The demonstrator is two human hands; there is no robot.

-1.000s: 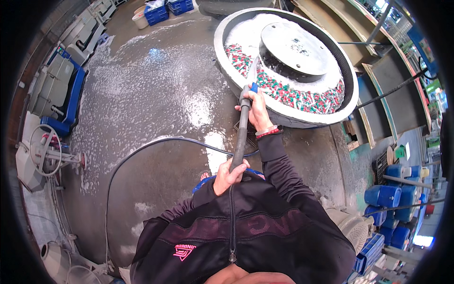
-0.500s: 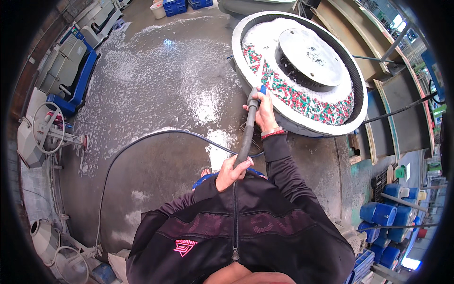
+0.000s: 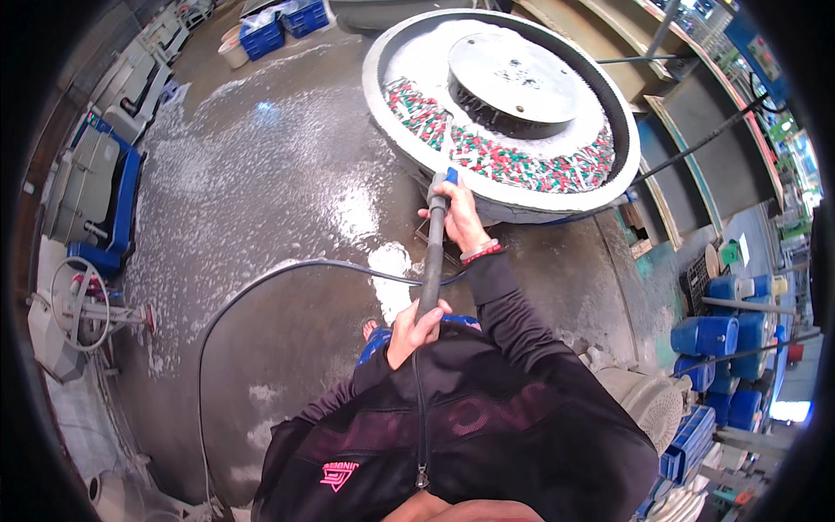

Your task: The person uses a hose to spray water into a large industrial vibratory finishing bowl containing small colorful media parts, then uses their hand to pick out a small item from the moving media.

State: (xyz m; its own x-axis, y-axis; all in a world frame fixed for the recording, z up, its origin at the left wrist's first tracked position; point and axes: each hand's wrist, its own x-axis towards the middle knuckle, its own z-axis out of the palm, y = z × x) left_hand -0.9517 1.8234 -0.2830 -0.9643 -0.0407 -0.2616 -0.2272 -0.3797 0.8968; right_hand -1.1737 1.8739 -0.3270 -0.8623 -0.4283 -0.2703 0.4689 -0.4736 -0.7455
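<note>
Both my hands hold a grey hose pipe (image 3: 434, 261) that slants up and away from my body. My left hand (image 3: 412, 333) is closed round its near end at my waist. Farther along, my right hand (image 3: 463, 219) grips it just below a blue valve lever (image 3: 451, 176). From the tip a whitish streak of water (image 3: 447, 137) runs into a big round tub (image 3: 376, 96). Inside lies a ring of small red, green and white pieces (image 3: 539, 167) amid white foam (image 3: 417, 54). A round pale metal disc (image 3: 517, 74) stands raised at the tub's centre.
A dark hose (image 3: 235, 304) loops over the wet, foamy floor (image 3: 252, 183) on the left. Grey machines with blue bases (image 3: 91, 183) and a handwheel (image 3: 80, 304) line the left side. Blue drums (image 3: 704, 335) and a metal chute (image 3: 739, 174) stand right. Blue crates (image 3: 263, 40) sit far off.
The tub has shifted left and slightly up in the picture, as have the far crates' surroundings. Both hands keep their hold on the pipe, which now stands a little more upright.
</note>
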